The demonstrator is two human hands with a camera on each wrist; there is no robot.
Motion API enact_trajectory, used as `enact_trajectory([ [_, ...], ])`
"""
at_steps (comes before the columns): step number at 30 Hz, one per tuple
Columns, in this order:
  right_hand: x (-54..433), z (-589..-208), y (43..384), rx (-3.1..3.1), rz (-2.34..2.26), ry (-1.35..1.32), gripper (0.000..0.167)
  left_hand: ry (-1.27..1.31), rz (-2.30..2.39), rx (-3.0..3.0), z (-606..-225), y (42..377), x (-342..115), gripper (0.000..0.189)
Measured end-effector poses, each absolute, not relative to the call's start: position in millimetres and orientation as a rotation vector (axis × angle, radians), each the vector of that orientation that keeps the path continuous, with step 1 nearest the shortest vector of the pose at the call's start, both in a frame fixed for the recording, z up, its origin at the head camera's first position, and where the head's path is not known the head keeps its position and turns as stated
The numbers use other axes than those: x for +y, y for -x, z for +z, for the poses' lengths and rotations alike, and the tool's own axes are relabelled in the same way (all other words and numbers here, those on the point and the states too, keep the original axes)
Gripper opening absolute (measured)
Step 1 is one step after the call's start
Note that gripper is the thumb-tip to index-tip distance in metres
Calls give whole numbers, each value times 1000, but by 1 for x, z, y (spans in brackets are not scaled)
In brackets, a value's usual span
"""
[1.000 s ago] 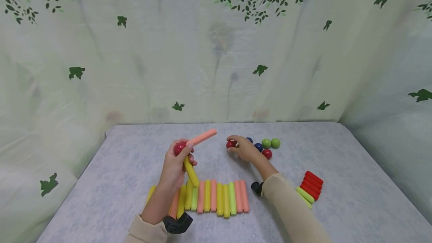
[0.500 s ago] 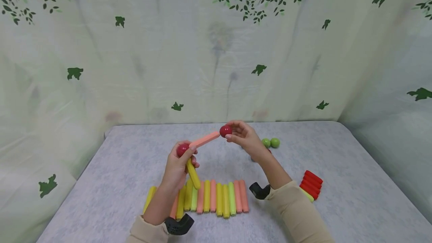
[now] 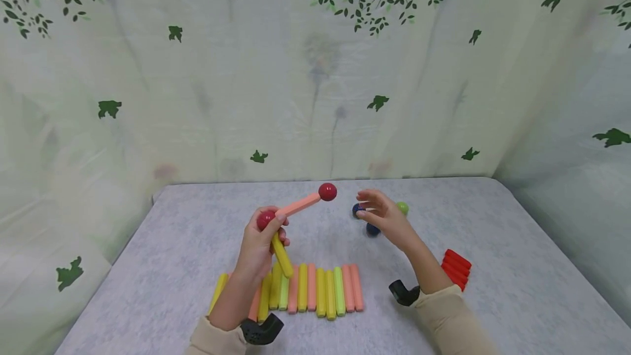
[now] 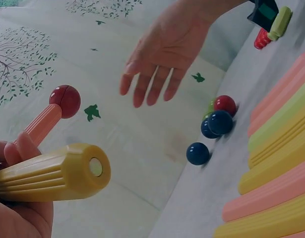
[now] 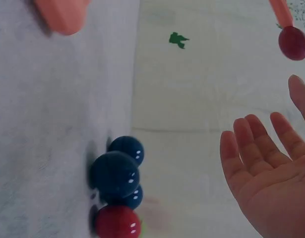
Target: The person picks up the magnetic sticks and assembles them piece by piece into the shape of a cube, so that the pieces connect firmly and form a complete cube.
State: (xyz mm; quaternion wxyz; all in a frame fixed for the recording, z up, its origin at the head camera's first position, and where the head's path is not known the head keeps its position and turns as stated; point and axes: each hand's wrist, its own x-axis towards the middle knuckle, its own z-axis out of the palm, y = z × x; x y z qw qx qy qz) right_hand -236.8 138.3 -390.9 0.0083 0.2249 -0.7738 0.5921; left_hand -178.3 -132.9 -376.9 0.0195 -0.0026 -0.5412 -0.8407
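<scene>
In the head view my left hand (image 3: 257,242) pinches a joined piece of a red ball (image 3: 265,219) with a pink rod (image 3: 302,203) and a yellow rod (image 3: 282,257) coming off it. A second red ball (image 3: 327,192) sits on the pink rod's far end, held up over the table. The yellow rod's near end shows a pale round disc in the left wrist view. To the right, my right hand (image 3: 386,221) holds nothing; its fingers are spread and apart from the ball. Blue balls (image 4: 220,122) and a red ball (image 4: 225,104) lie on the table beyond it.
A row of yellow, pink and green rods (image 3: 321,292) lies along the front of the table (image 3: 197,218). Several red rods (image 3: 456,268) lie at the right, partly behind my right forearm. A green ball (image 3: 402,208) shows behind my right hand. A fabric backdrop (image 3: 276,97) stands behind.
My right hand picked up a red ball from the table, brought it to the pink rod's end, let go and drew back right. The ball stays on the rod. My left hand barely moved.
</scene>
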Motion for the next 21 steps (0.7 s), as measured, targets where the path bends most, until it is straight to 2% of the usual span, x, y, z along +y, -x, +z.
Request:
enact_trajectory([
  [6, 152, -416, 215, -2625, 1785, -744, 46, -10, -2595, -1671, -376, 179, -135, 28],
  [14, 145, -438, 196, -3004, 1576, -882, 52, -13, -2585, -1646, -374, 179, -136, 26],
  [17, 136, -439, 190, -3145, 1367, -873, 47, -17, -2594, -1638, -374, 179, -136, 26],
  [21, 122, -435, 178, -3283, 1115, -713, 38, -14, -2599, -1632, -374, 179, -137, 27],
])
